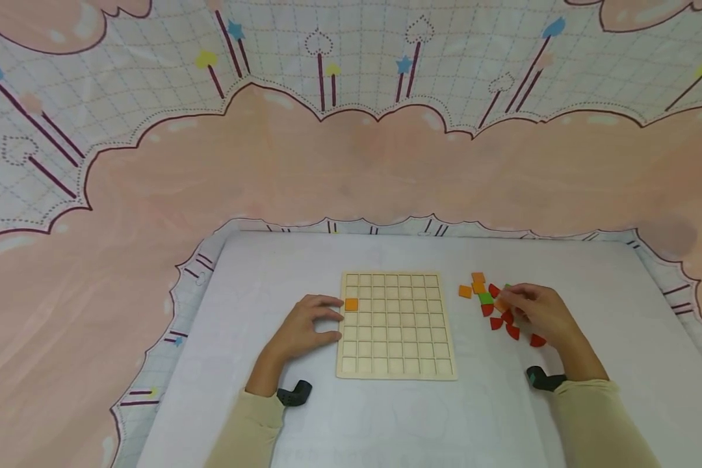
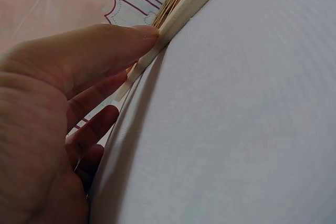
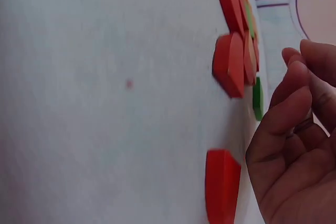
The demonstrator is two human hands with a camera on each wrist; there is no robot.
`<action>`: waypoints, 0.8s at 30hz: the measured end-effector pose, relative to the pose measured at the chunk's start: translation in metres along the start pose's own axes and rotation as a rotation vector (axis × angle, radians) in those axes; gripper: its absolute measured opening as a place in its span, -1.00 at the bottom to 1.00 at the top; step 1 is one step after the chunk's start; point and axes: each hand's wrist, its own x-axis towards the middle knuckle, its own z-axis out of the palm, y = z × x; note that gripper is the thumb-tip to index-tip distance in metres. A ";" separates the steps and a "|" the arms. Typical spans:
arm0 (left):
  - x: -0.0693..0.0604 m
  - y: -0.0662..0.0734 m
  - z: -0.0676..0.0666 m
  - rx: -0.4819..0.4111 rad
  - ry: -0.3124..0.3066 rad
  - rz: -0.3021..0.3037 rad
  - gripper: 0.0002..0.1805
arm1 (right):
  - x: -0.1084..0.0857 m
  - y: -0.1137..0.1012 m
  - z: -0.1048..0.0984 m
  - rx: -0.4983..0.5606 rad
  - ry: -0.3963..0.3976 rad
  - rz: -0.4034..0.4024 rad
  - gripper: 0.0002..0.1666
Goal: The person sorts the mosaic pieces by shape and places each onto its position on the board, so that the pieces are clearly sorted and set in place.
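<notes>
A square wooden grid board (image 1: 398, 377) lies on the white table. An orange square tile (image 1: 351, 304) sits in its leftmost column, near the far side. My left hand (image 1: 307, 327) rests at the board's left edge, fingers spread; in the left wrist view the thumb (image 2: 115, 45) touches the board's side (image 2: 184, 9). My right hand (image 1: 543, 314) hovers over loose pieces, thumb and fingers bent close together, with no piece visible between them. Below its fingertips lie an orange piece (image 1: 500, 305) and red wedge-shaped pieces (image 1: 507, 316). A green piece (image 3: 257, 98) is partly hidden by the hand in the head view.
Left of the right hand are several orange square tiles (image 1: 465, 292) and a green piece (image 1: 486, 298). Another red wedge (image 1: 537, 340) lies nearer me, beneath the right hand. A patterned cloth (image 1: 363, 169) hangs behind the table. Each wrist carries a black device (image 1: 295, 394).
</notes>
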 end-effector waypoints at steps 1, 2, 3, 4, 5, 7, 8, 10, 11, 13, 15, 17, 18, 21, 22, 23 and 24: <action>0.000 0.000 0.000 -0.003 -0.001 -0.002 -0.69 | 0.000 0.001 -0.001 -0.010 0.000 0.012 -0.24; 0.000 0.000 0.000 -0.006 -0.001 -0.004 -0.70 | 0.000 0.002 -0.002 -0.024 0.000 0.022 -0.22; 0.000 0.000 0.000 -0.007 -0.004 -0.008 -0.70 | 0.000 0.003 -0.003 -0.038 0.000 0.034 -0.21; 0.000 0.000 0.001 -0.010 -0.005 -0.011 -0.70 | 0.000 0.004 -0.003 -0.058 -0.001 0.039 -0.21; 0.000 -0.001 0.001 -0.007 -0.007 -0.012 -0.70 | 0.001 0.004 -0.004 -0.072 -0.002 0.046 -0.22; 0.000 -0.001 0.000 -0.001 -0.004 -0.010 -0.69 | 0.003 0.006 -0.005 -0.096 -0.009 0.051 -0.22; 0.000 -0.001 0.000 0.002 -0.002 -0.011 -0.69 | 0.004 0.006 -0.005 -0.103 -0.015 0.052 -0.23; 0.001 -0.001 0.000 0.004 0.001 -0.011 -0.69 | 0.006 0.007 -0.005 -0.108 -0.025 0.062 -0.22; 0.001 -0.001 0.000 0.006 0.001 -0.012 -0.69 | 0.006 0.008 -0.005 -0.107 -0.030 0.070 -0.21; 0.001 0.000 0.000 0.007 0.002 -0.012 -0.69 | 0.007 0.009 -0.004 -0.116 -0.034 0.082 -0.18; 0.000 0.000 0.000 0.003 0.001 -0.013 -0.69 | 0.007 0.009 -0.003 -0.126 -0.029 0.095 -0.17; 0.000 0.001 0.000 0.000 -0.001 -0.014 -0.69 | 0.007 0.009 -0.003 -0.137 -0.024 0.090 -0.20; 0.000 0.001 -0.001 0.000 -0.002 -0.012 -0.69 | 0.007 0.008 -0.002 -0.143 -0.024 0.082 -0.22; 0.000 0.001 -0.001 -0.009 -0.007 -0.015 -0.69 | 0.007 0.007 -0.001 -0.157 -0.018 0.064 -0.31; 0.001 0.001 -0.001 -0.007 -0.007 -0.015 -0.69 | 0.007 0.006 -0.001 -0.161 -0.017 0.057 -0.33; 0.001 0.001 -0.001 -0.004 -0.007 -0.015 -0.69 | 0.008 0.006 -0.001 -0.162 -0.015 0.060 -0.32; 0.001 0.001 -0.002 -0.003 -0.007 -0.016 -0.70 | 0.008 0.005 -0.001 -0.166 -0.014 0.061 -0.32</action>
